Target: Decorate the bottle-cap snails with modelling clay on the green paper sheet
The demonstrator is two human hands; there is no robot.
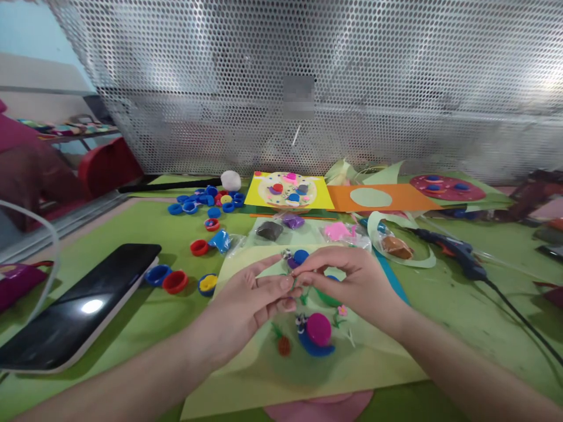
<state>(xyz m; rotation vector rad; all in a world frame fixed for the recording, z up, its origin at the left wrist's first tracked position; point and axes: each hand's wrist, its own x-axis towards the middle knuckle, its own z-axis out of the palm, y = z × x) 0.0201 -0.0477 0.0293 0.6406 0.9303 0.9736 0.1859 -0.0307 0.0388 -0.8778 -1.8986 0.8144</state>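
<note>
My left hand and my right hand meet above a pale yellow sheet, fingertips pinched together. A tiny green piece, perhaps modelling clay, shows between them; the fingers hide most of it. Just below lies a snail figure with a magenta cap shell and blue body. Left of it is an orange pineapple-like piece with green leaves. A pink flower with a green stem sits to its right. Behind my fingers, a snail with a blue cap and a green round piece are partly covered.
On the left lie a phone and several bottle caps. Bagged clay lies beyond the sheet. A yellow card with snails and an orange card lie before a perforated metal panel. At right is a glue gun with its cord.
</note>
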